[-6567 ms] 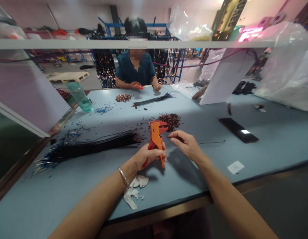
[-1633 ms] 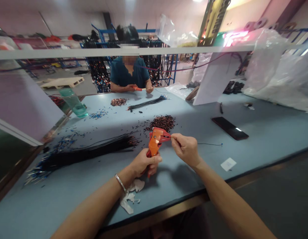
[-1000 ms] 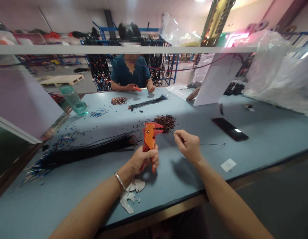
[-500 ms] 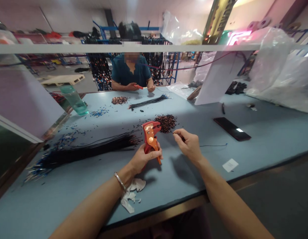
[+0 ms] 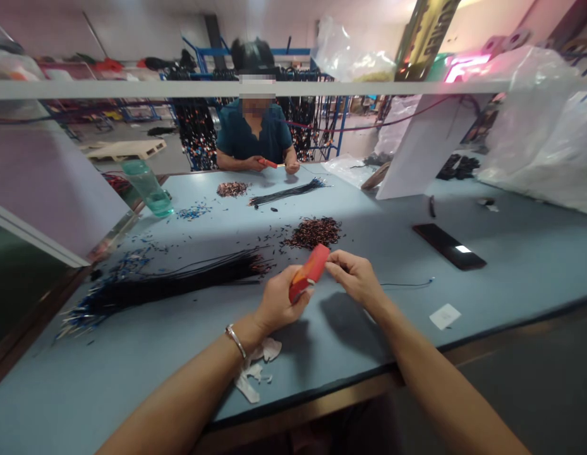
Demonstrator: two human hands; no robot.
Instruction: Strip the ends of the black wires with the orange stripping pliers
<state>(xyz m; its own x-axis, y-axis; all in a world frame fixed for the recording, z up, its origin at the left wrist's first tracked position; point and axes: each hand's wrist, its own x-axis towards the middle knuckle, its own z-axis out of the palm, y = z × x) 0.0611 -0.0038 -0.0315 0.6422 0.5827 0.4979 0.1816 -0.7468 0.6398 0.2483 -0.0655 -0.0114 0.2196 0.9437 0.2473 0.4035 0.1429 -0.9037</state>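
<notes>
My left hand (image 5: pixel 284 298) is closed round the handles of red-and-orange wire strippers (image 5: pixel 309 273), whose head tilts toward my right hand. Pinched in the fingers of my right hand (image 5: pixel 352 275) is a thin black wire (image 5: pixel 407 284); its far end trails out to the right and has a blue tip. The strippers' head sits right by my right fingertips, and whether the wire is between the jaws cannot be made out. Just beyond lies a pile of short dark and copper-coloured clippings (image 5: pixel 316 232). A thick bundle of black wires (image 5: pixel 179 282) lies to the left.
Across the table a person (image 5: pixel 255 136) holds a red tool. In front of that person are a smaller wire bundle (image 5: pixel 290 193) and a clippings pile (image 5: pixel 231 189). A green bottle (image 5: pixel 148 189) stands left. A phone (image 5: pixel 448 246), a paper slip (image 5: pixel 445 316) and crumpled tissue (image 5: pixel 250 382) lie nearer.
My left hand has turned the wire strippers from upright to tilted right, bringing their head up to my right fingertips. My right hand still pinches the wire. The view has shifted slightly.
</notes>
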